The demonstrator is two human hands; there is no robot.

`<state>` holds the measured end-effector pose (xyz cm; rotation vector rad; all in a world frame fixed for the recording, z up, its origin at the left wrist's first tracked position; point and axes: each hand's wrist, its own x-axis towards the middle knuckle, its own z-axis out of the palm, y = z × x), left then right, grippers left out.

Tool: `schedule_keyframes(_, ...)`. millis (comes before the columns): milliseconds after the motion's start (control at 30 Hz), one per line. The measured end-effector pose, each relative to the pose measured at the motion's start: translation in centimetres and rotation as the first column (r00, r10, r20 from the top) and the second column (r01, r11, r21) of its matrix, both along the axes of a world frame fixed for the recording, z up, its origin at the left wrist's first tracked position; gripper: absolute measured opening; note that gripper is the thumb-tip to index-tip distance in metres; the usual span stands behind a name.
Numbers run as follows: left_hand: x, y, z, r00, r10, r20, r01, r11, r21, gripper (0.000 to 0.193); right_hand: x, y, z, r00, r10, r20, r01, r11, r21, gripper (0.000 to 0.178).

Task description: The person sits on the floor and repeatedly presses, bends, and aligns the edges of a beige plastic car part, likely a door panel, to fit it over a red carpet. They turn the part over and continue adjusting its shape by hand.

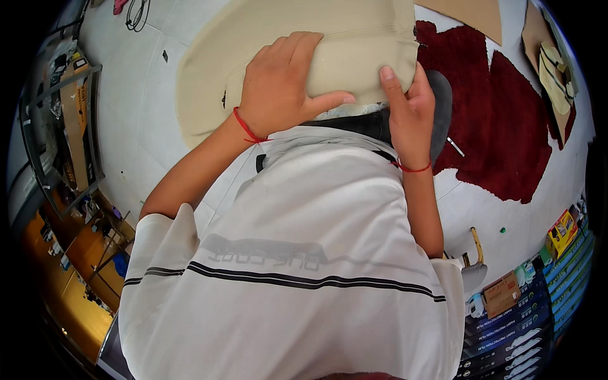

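A large beige stitched upholstery piece (pixel 212 76) lies across my lap, its far side running out of the top of the picture. My left hand (pixel 278 82) rests flat on its upper face, thumb spread from the fingers and pointing right. At the near right corner my right hand (pixel 411 114) pinches the edge, thumb on top, with the other fingers partly hidden behind the material. A whitish, rough strip (pixel 354 111) shows along the near edge, between my hands. There is a small dark tear or mark on the left part.
Dark red carpet (pixel 506 120) covers the floor at right, with a white pen-like stick (pixel 456 147) at its edge. A dark grey rounded seat (pixel 441 107) is beside my right hand. Cardboard (pixel 475 16) lies beyond. A metal rack (pixel 60 120) stands left; boxes (pixel 501 294) sit lower right.
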<state>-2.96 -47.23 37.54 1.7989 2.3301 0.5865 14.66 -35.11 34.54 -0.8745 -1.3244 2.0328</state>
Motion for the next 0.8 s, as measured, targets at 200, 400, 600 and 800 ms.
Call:
schedule_keyframes(200, 0.9, 1.4, -0.4, 0.980, -0.166, -0.110, 0.179, 0.977, 0.116, 0.078, -0.5, 0.5, -1.2, 0.995, -0.098, 0.032, 0.097, 0.995, 0.012, 0.025)
schedule_keyframes(400, 1.7, 3.0, -0.6, 0.931, -0.253, -0.263, 0.269, 0.963, 0.026, 0.060, -1.0, 0.6, -2.6, 0.982, -0.127, 0.136, 0.100, 0.977, 0.190, 0.024)
schedule_keyframes(600, 1.7, 3.9, -0.9, 0.956, -0.196, -0.218, 0.222, 0.970, 0.101, 0.061, -0.9, 2.0, -1.2, 0.996, -0.047, -0.072, 0.031, 0.979, -0.201, 0.034)
schedule_keyframes(800, 4.2, 6.1, -1.5, 0.992, 0.079, -0.100, -0.061, 0.983, 0.171, 0.062, -0.1, 1.7, -0.6, 0.986, -0.034, -0.163, -0.022, 0.945, -0.326, 0.038)
